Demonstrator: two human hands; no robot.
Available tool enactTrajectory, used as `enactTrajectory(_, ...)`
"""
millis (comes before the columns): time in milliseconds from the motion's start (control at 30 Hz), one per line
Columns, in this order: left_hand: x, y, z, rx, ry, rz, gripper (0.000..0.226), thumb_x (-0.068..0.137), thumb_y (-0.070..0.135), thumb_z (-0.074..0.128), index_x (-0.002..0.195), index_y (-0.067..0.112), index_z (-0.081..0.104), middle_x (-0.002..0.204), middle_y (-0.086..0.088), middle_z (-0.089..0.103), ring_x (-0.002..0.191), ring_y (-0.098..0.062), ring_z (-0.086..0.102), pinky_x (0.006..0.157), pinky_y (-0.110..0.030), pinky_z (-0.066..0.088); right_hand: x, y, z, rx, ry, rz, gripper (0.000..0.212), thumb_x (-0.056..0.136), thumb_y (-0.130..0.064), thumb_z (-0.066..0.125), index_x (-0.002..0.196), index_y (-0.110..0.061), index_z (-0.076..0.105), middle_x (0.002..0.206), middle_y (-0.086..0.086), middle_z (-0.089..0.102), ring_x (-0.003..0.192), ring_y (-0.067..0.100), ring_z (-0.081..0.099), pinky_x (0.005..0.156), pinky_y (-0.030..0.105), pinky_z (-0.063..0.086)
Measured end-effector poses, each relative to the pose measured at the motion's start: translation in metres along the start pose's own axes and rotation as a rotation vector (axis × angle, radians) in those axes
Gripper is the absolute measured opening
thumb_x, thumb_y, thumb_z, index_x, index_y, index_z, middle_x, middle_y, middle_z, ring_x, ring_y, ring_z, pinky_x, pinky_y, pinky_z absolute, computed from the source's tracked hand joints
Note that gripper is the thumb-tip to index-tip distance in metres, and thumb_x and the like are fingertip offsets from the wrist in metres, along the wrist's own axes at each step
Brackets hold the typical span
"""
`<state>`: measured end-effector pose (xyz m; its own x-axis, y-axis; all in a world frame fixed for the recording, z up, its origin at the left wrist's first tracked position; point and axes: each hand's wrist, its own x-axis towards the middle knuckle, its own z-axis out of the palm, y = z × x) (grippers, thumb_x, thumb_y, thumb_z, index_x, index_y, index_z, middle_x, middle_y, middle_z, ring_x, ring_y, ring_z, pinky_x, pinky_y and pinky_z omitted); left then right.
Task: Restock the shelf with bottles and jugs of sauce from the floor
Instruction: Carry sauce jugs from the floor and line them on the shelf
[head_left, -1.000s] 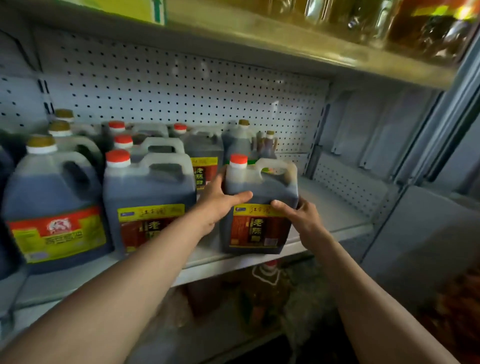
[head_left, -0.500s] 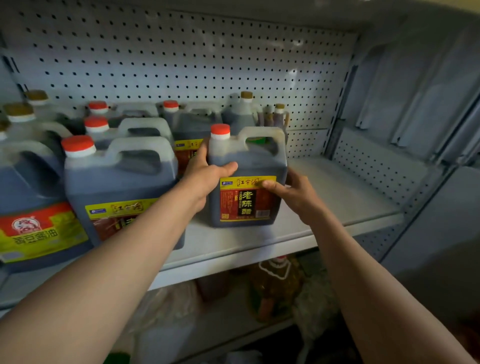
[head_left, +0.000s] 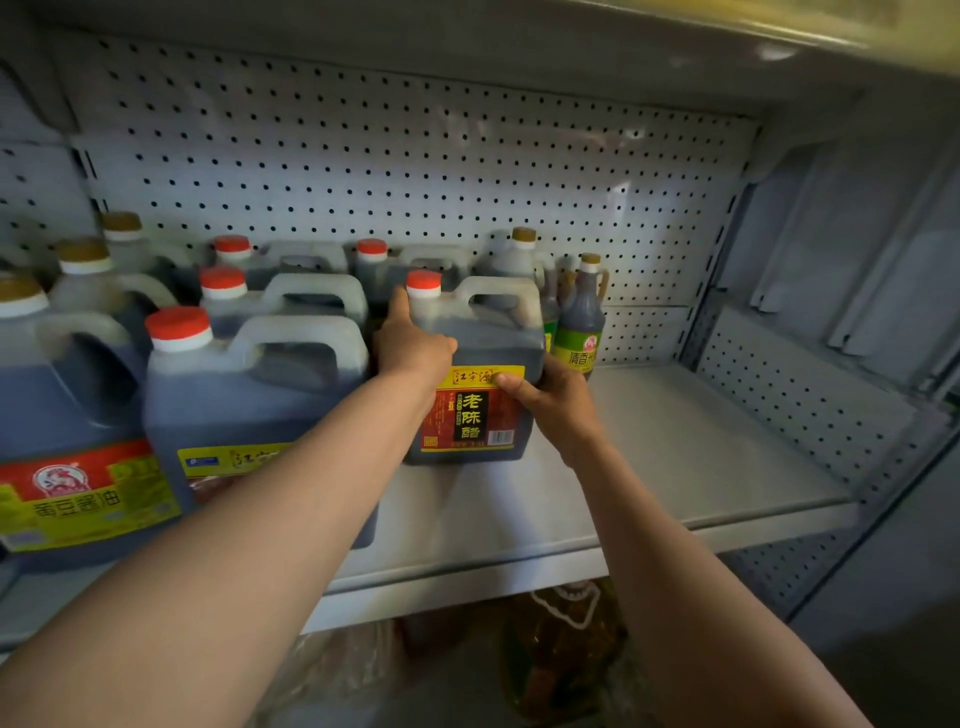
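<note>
The red-capped jug (head_left: 480, 374) stands upright on the shelf (head_left: 675, 457), at 3 o'clock of the other jugs. The left hand (head_left: 413, 345) grips its left side (forefinger pointing up); the right hand (head_left: 550, 397) clasps its right side, thumb on the label.

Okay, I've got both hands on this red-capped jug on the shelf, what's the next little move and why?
Probably let go and pull both hands back. The jug already stands upright on the shelf, behind the front edge and beside the other red-capped jugs. Left hand and right hand only steady its sides.
</note>
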<state>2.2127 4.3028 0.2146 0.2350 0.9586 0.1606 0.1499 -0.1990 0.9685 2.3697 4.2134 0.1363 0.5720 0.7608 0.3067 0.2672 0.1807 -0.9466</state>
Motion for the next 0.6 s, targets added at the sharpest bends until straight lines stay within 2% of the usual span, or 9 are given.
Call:
enactTrajectory(67,0.006,-0.001,0.001,0.017,0.034,0.008,0.09,0.079,0.004,0.071,0.154,0.03,0.031,0.132,-0.004,0.06,0.117,-0.024,0.06,0.095,-0.038,0.054,0.008,0.003,0.003,-0.02,-0.009,-0.007,0.042,0.078,-0.033,0.087,0.114,-0.019,0.072,0.106,0.0,0.078,0.101,0.022,0.074,0.089,0.045,0.061)
enactTrajectory(233,0.018,-0.004,0.006,-0.032,0.078,-0.021,0.092,0.082,-0.001,0.068,0.155,0.037,0.027,0.138,-0.004,0.058,0.118,-0.026,0.06,0.096,-0.044,0.054,0.019,0.0,0.014,0.004,-0.03,0.007,0.055,0.066,-0.045,0.083,0.114,-0.02,0.071,0.109,0.002,0.077,0.103,0.022,0.074,0.093,0.049,0.059)
enactTrajectory(400,0.025,-0.007,0.007,-0.034,0.097,-0.045,0.091,0.085,-0.002,0.063,0.156,0.041,0.024,0.145,-0.001,0.052,0.124,-0.025,0.056,0.099,-0.039,0.052,0.023,0.001,0.019,0.019,-0.036,0.006,0.058,0.065,-0.05,0.085,0.114,-0.022,0.072,0.109,0.002,0.077,0.104,0.024,0.073,0.094,0.051,0.059)
enactTrajectory(500,0.027,-0.008,0.008,-0.037,0.099,-0.039,0.09,0.087,-0.003,0.062,0.156,0.04,0.024,0.143,0.0,0.052,0.12,-0.023,0.057,0.094,-0.032,0.052,0.023,-0.002,0.019,0.017,-0.046,0.011,0.059,0.065,-0.049,0.084,0.115,-0.021,0.071,0.111,0.003,0.077,0.105,0.025,0.073,0.094,0.051,0.058)
enactTrajectory(600,0.025,-0.008,0.007,-0.004,0.094,-0.023,0.09,0.087,0.0,0.063,0.156,0.039,0.022,0.145,-0.001,0.051,0.123,-0.025,0.056,0.101,-0.038,0.051,0.021,-0.004,0.019,-0.01,-0.058,0.012,0.068,0.059,-0.064,0.085,0.114,-0.026,0.071,0.112,0.001,0.077,0.106,0.024,0.073,0.093,0.049,0.059)
